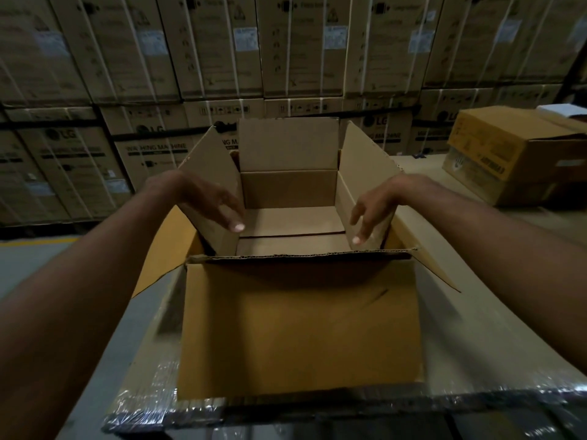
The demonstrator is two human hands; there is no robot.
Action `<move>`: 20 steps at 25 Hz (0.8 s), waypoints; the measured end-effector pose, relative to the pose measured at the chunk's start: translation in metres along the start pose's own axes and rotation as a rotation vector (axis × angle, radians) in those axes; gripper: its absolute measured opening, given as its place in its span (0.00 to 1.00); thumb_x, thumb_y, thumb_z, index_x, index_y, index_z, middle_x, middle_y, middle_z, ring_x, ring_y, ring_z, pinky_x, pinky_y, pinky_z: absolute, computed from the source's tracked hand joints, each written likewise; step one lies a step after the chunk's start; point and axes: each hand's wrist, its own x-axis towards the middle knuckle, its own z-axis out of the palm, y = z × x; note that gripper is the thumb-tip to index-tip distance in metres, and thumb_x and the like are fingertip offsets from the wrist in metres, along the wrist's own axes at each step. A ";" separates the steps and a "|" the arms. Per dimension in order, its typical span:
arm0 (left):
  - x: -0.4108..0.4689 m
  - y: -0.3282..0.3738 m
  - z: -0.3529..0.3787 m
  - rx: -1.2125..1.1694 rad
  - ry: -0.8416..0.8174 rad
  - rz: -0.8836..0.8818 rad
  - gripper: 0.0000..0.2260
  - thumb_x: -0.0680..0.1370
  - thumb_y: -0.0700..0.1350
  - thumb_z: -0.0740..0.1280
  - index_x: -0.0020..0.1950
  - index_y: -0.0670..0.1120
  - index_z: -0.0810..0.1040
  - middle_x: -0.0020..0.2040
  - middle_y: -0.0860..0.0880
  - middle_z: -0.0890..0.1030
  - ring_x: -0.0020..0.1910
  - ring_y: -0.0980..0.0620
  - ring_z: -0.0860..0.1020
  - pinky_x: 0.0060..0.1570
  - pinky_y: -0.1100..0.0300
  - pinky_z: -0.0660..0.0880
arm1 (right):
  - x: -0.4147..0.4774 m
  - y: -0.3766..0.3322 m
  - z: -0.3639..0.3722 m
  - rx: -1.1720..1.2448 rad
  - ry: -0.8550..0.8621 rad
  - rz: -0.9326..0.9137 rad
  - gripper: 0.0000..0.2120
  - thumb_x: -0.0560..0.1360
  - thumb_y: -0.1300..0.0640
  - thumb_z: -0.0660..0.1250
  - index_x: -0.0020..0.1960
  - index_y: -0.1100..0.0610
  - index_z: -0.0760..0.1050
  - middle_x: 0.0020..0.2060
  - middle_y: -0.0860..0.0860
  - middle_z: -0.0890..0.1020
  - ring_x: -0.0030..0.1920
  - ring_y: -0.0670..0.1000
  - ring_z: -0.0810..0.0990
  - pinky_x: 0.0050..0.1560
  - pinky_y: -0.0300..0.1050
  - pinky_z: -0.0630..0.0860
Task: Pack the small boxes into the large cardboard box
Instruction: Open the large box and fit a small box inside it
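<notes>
Large brown open cardboard box [289, 188] sits empty on the film-wrapped cardboard surface [460, 354], straight ahead between left hand [219, 211] and right hand [371, 214], both equally near, each grip apart, fingers loose against its 2 raised side flaps; no small boxes visible.

Brown cardboard box [289, 192], yellow-brown flaps.
</notes>
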 end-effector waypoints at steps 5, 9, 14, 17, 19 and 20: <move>0.009 -0.004 0.026 0.074 -0.056 -0.024 0.51 0.58 0.76 0.73 0.78 0.64 0.61 0.82 0.55 0.56 0.81 0.43 0.53 0.76 0.39 0.55 | -0.012 0.004 0.018 0.012 -0.026 -0.035 0.40 0.74 0.39 0.74 0.80 0.50 0.64 0.81 0.51 0.61 0.81 0.58 0.58 0.78 0.58 0.56; 0.003 0.010 0.030 -0.009 -0.004 -0.027 0.49 0.61 0.74 0.72 0.79 0.61 0.63 0.81 0.54 0.58 0.80 0.45 0.56 0.77 0.41 0.56 | -0.018 0.007 0.022 0.141 0.288 -0.083 0.31 0.75 0.44 0.75 0.74 0.53 0.72 0.74 0.52 0.72 0.74 0.55 0.70 0.72 0.53 0.67; -0.008 0.066 0.021 -0.392 0.315 0.192 0.31 0.76 0.57 0.72 0.76 0.50 0.69 0.75 0.49 0.71 0.74 0.47 0.69 0.71 0.50 0.65 | -0.031 -0.004 0.033 0.166 0.830 -0.122 0.11 0.80 0.52 0.70 0.61 0.51 0.81 0.60 0.49 0.83 0.60 0.49 0.79 0.58 0.47 0.77; -0.008 0.102 0.021 -0.504 0.560 0.278 0.26 0.77 0.55 0.72 0.73 0.49 0.73 0.72 0.48 0.74 0.71 0.47 0.72 0.68 0.51 0.70 | -0.043 -0.011 0.040 0.247 1.077 -0.088 0.08 0.81 0.52 0.68 0.58 0.49 0.82 0.55 0.46 0.84 0.57 0.48 0.80 0.57 0.48 0.75; -0.006 0.132 0.028 -0.512 0.721 0.308 0.24 0.78 0.54 0.72 0.72 0.49 0.74 0.71 0.49 0.75 0.70 0.49 0.73 0.65 0.53 0.70 | -0.049 -0.010 0.050 0.211 1.203 -0.046 0.08 0.80 0.50 0.68 0.58 0.48 0.82 0.54 0.46 0.84 0.57 0.49 0.79 0.60 0.50 0.73; -0.003 0.147 0.032 -0.501 0.801 0.316 0.24 0.78 0.55 0.71 0.72 0.50 0.75 0.70 0.49 0.76 0.69 0.50 0.73 0.63 0.53 0.71 | -0.052 -0.008 0.055 0.193 1.250 -0.039 0.08 0.80 0.51 0.68 0.58 0.48 0.81 0.53 0.47 0.84 0.57 0.50 0.78 0.61 0.51 0.72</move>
